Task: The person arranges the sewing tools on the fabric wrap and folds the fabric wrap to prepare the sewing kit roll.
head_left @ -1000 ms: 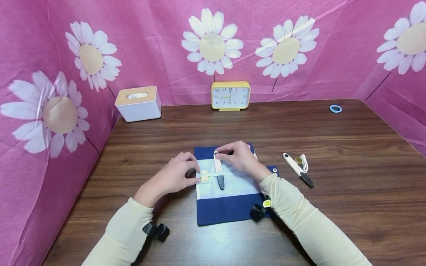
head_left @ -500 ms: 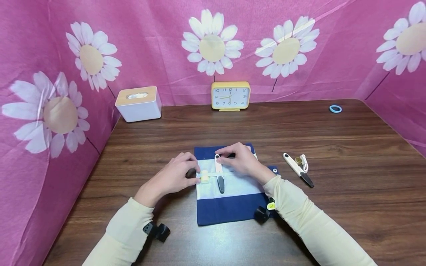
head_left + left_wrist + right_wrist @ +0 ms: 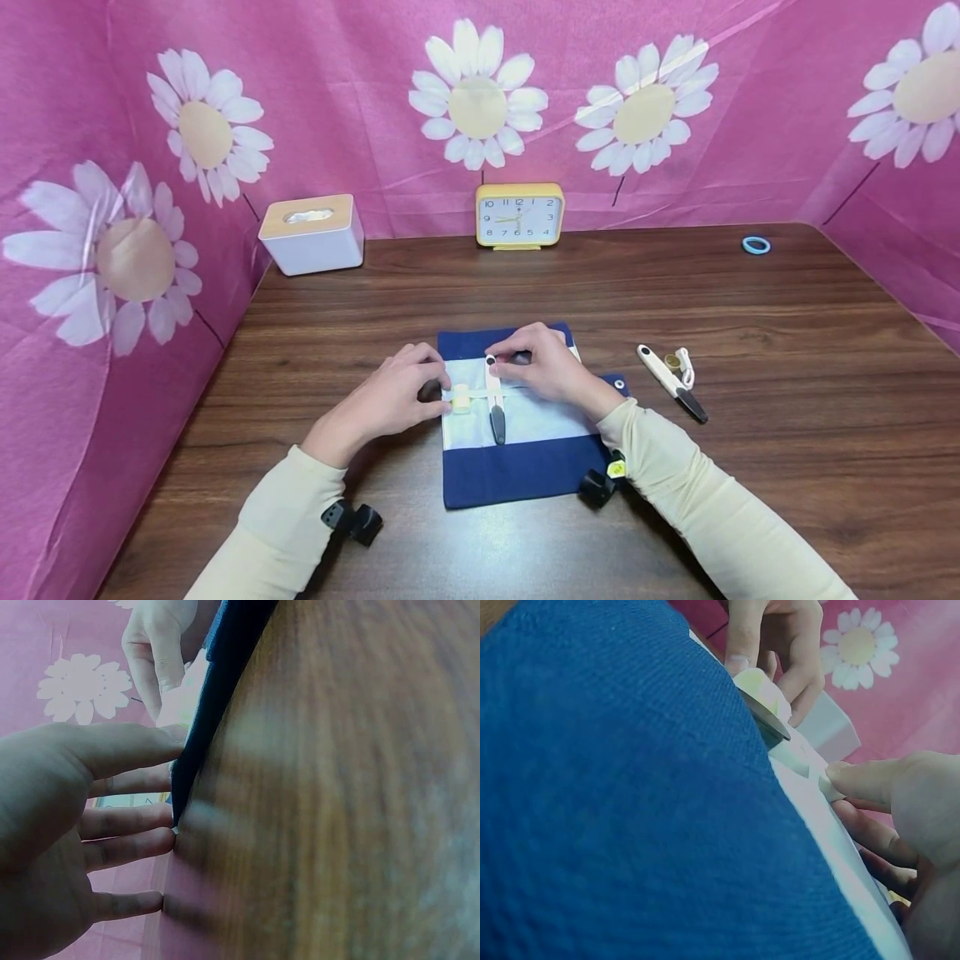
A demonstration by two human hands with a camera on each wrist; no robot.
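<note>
My right hand (image 3: 538,362) pinches the white end of a slim white-and-black tool (image 3: 497,425) between thumb and fingers. The tool lies over the pale inside of an unfolded navy fabric case (image 3: 517,475), crossing a thin pale elastic strap (image 3: 477,394). In the right wrist view its dark end (image 3: 769,720) tapers to a point. At the case's left edge, my left hand (image 3: 390,392) rests with fairly straight fingers touching the fabric, its thumb beside a small pale-yellow roll (image 3: 461,400) at the strap.
Right of the case lie a similar white-and-black tool (image 3: 671,383), a small gold round thing (image 3: 672,362) and a white piece (image 3: 686,368). A tissue box (image 3: 318,250), a yellow clock (image 3: 520,218) and a blue ring (image 3: 756,245) stand or lie farther back.
My right hand has drawn the tool a short way toward the front of the case, its dark end now near the lower navy band. The left hand stays put.
</note>
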